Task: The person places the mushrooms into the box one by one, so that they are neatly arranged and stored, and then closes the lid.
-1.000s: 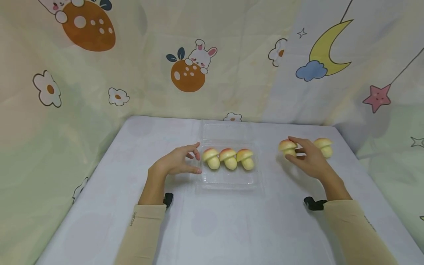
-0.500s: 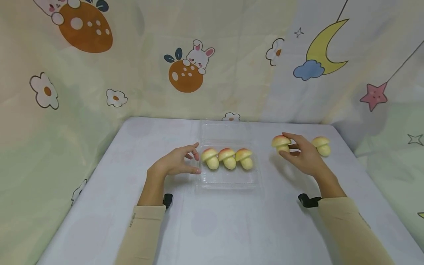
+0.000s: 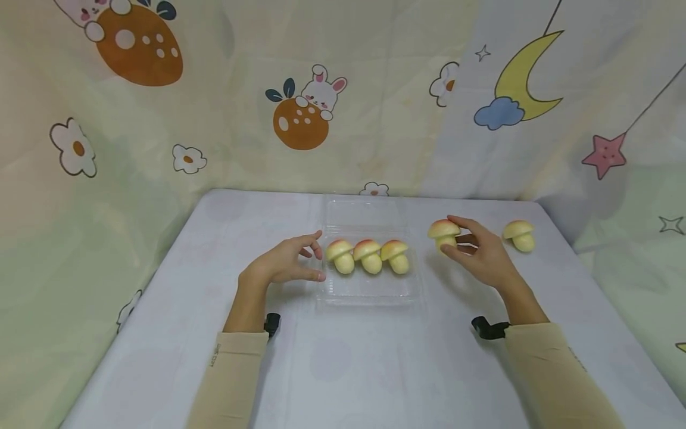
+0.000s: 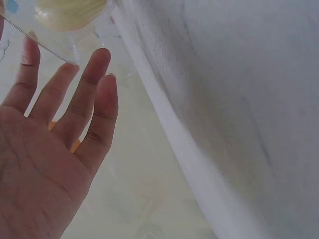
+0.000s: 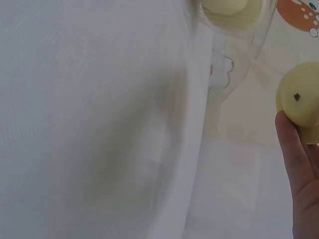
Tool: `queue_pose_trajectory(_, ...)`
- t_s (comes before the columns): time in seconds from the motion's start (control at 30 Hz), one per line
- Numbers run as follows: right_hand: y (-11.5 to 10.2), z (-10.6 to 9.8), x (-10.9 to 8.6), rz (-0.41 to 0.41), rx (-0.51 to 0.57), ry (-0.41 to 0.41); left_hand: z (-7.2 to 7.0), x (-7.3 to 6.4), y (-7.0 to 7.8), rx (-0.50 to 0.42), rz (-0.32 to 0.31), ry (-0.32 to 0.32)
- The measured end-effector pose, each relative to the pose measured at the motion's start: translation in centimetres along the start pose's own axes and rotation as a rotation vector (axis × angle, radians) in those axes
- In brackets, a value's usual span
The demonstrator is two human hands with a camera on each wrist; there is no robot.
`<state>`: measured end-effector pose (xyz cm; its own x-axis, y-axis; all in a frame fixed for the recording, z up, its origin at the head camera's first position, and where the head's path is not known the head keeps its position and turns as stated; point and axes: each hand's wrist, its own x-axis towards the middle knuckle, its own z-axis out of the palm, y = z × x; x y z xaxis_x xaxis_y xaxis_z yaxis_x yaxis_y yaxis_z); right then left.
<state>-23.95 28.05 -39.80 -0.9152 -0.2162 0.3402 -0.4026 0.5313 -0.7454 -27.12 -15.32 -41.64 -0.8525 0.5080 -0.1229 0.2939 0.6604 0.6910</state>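
Note:
Three yellow toy mushrooms with reddish caps, the middle one among them, lie side by side in a clear plastic box. My left hand is at the box's left edge, its fingers relaxed and spread; in the left wrist view its fingertips meet the clear wall. To the right of the box, my right hand pinches another toy mushroom between thumb and fingers, held above the table. In the right wrist view the underside of that mushroom shows a small dark mark.
One more toy mushroom lies at the table's far right. The transparent lid of the box is folded back toward the rear edge. A white cloth covers the table, and a printed curtain hangs behind it.
My right hand has carried its toy mushroom leftward, away from the one on the right and nearer the box. The left hand has stayed in place.

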Motion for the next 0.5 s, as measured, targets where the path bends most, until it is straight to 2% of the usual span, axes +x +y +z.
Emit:
queue_pose_trajectory(0.17, 2.3, 0.7, 0.5, 0.008, 0.025, 0.004, 0.0, 0.0, 0.0, 0.005, -0.001, 0.0)
queue_pose_trajectory(0.23, 2.3, 0.9, 0.7, -0.006, 0.03, 0.001, 0.0, 0.0, 0.0, 0.007, -0.001, 0.001)
queue_pose_trajectory(0.5, -1.1, 1.7, 0.8, -0.069, 0.062, -0.004, -0.1, -0.1, 0.0, -0.004, 0.0, -0.007)
